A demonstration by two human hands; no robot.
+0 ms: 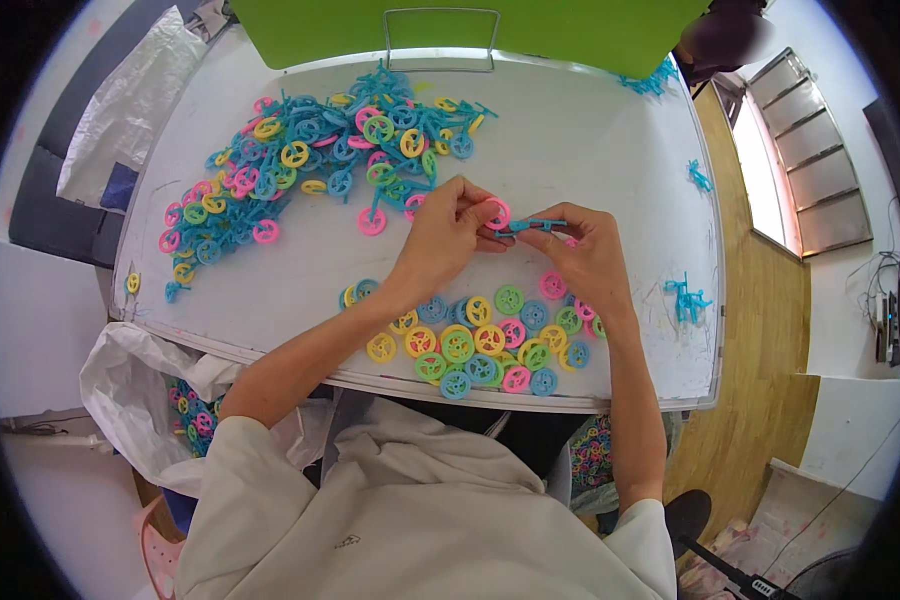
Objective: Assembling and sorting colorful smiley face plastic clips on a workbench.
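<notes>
Over the middle of the white table, my left hand [446,232] pinches a pink toy wheel [498,213] between thumb and fingers. Close beside it, my right hand [582,250] is closed on a teal plastic toy part [540,225], thin and stick-like. Wheel and part meet between the hands; whether they are joined I cannot tell. Nearer to me lie loose wheels [457,345] in yellow, green, blue and pink. Beyond my left hand spreads a large heap of teal parts with coloured wheels on them [310,150].
A green panel [470,30] with a metal wire frame [440,68] stands at the table's far edge. Teal parts [687,300] lie along the right side. At the near left hangs a white sack [130,390] with coloured pieces inside. Another person [725,40] is at the far right.
</notes>
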